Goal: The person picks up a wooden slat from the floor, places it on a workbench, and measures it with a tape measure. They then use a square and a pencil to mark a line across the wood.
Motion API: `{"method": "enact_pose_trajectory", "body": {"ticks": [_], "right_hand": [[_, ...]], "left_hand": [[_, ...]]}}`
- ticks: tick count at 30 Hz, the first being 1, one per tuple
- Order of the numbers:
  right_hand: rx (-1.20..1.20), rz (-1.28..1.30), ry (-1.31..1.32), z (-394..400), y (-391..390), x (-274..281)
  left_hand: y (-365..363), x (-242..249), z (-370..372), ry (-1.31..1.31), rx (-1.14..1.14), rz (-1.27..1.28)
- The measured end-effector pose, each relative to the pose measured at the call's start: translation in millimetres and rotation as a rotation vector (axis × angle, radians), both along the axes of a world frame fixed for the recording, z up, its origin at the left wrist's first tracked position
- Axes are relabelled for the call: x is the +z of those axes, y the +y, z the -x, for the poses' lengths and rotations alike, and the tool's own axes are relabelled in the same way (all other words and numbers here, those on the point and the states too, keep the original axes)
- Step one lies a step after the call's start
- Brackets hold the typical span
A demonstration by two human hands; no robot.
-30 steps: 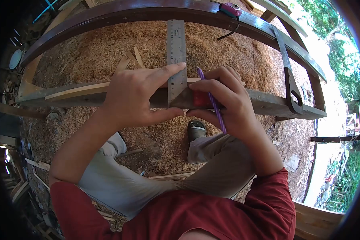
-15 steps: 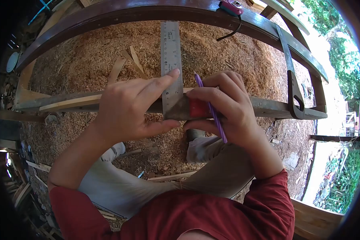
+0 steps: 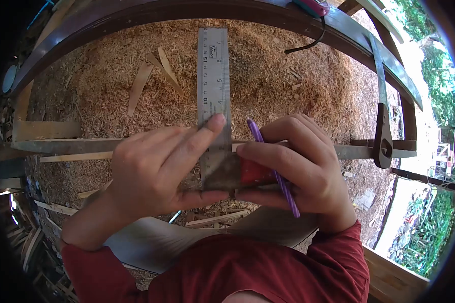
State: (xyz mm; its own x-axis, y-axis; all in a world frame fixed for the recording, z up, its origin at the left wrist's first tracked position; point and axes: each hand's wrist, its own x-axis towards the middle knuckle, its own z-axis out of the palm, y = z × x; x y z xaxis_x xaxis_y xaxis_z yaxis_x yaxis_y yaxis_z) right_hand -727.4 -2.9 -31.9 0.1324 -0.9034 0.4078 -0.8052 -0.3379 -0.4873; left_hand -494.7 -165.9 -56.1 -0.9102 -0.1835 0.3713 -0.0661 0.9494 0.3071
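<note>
A metal try square with a ruler blade (image 3: 213, 76) points away from me over the wood shavings. Its red handle (image 3: 254, 172) sits in my right hand (image 3: 301, 164), whose fingers are closed on it. The same hand also holds a purple striped pencil (image 3: 283, 194), tip up, between its fingers. My left hand (image 3: 162, 166) pinches the lower part of the square, index finger on the blade and thumb at its near edge. A thin wood strip (image 3: 76, 157) runs out to the left from behind my left hand.
A long narrow rail (image 3: 65, 146) crosses behind my hands. Beyond it curves a dark varnished beam (image 3: 162, 12), with a pink tape measure (image 3: 312, 7) on it and a handsaw (image 3: 383, 131) leaning at the right. Shavings and wood scraps (image 3: 139, 87) cover the ground.
Both hands and the square have moved down toward my body, still together. The square now shows lower against the rail. The view has shifted, with the saw appearing farther right and lower.
</note>
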Motion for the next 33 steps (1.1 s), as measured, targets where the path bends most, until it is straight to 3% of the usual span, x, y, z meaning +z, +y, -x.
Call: {"method": "enact_pose_trajectory", "body": {"ticks": [6,33], "right_hand": [[-0.054,-0.035,-0.122,-1.6,-13.8,1.4],[0.021,-0.047,-0.165,4.3,-14.6,-9.3]], "left_hand": [[-2.4,2.1,2.1,0.012,-0.027,0.02],[-5.2,-0.8,7.0,0.001,-0.071,-0.005]]}}
